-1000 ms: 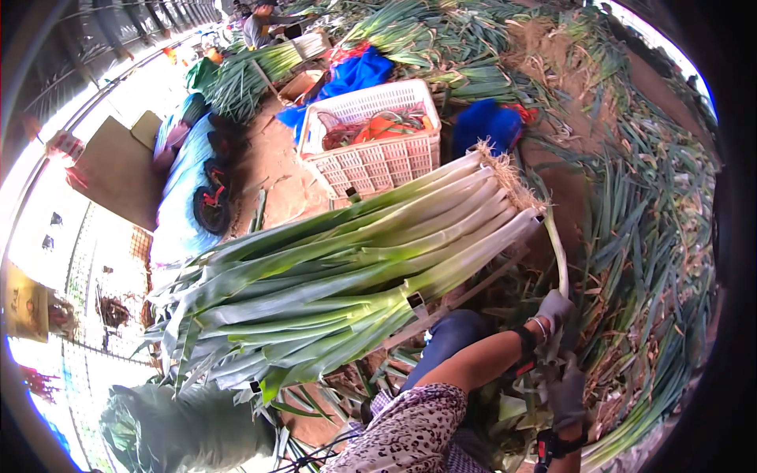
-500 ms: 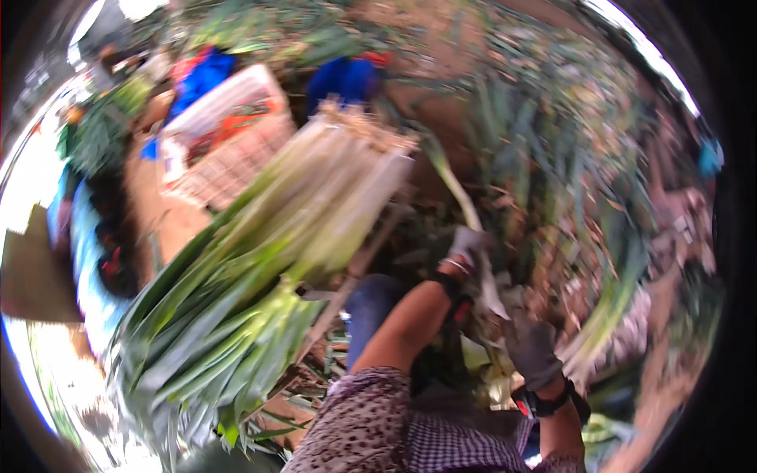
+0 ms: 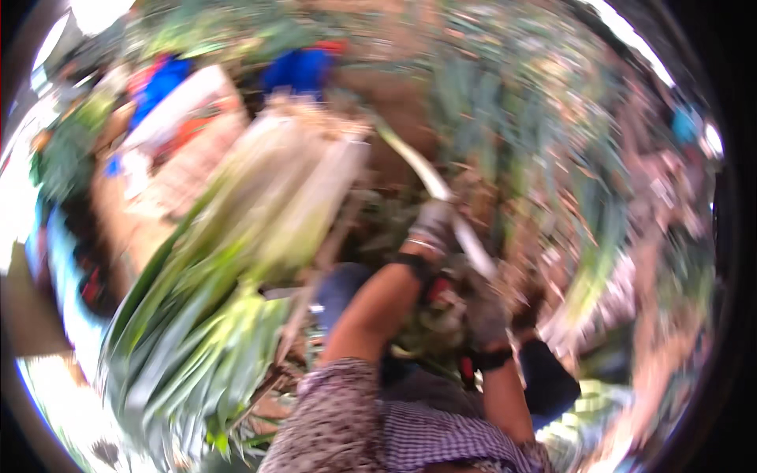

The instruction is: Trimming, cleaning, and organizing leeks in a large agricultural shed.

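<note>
A single leek slants through the middle of the picture, its green leaves up and left, its white end down and right. My left hand, in a greyish glove, is closed round its pale shaft. My right hand, also gloved, is just below the white end. Motion smears its fingers, so whether they touch the leek is hidden. To the left lies a big heap of trimmed leeks, with the roots at the far end and the green leaves toward me.
A pale crate with orange-red things in it stands at the far left, with blue cloth nearby. Loose leeks and leaf litter cover the ground at right. A wooden edge runs beside the heap.
The whole view has shifted, so the heap and crate appear further left. My right hand has come closer to my left hand and the leek's white end. The left hand keeps its hold.
</note>
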A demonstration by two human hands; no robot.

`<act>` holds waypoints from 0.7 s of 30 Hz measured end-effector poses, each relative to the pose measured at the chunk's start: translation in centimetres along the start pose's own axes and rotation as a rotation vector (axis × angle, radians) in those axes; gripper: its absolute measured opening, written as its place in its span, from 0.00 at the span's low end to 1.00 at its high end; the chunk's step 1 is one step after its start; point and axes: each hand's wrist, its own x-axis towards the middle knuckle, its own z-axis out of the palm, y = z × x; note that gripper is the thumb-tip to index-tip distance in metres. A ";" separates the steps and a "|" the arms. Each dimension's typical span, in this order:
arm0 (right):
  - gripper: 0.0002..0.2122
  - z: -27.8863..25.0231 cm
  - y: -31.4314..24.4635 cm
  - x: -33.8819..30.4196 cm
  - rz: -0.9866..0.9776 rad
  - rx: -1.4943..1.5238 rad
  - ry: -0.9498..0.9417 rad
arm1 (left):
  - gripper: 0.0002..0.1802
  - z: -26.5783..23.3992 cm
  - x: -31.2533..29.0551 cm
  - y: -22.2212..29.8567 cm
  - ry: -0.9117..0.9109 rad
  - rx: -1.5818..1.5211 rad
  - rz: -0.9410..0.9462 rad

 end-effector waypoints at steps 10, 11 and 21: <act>0.18 3.3 1.7 0.5 0.211 0.123 0.108 | 0.18 -2.9 3.9 -1.6 0.299 0.264 0.250; 0.19 3.0 1.8 0.2 0.194 0.071 0.087 | 0.20 -3.9 4.2 -2.3 0.308 0.364 0.252; 0.25 -4.3 5.7 -4.1 0.281 -0.217 -0.003 | 0.19 -3.1 0.2 2.9 0.578 0.605 0.280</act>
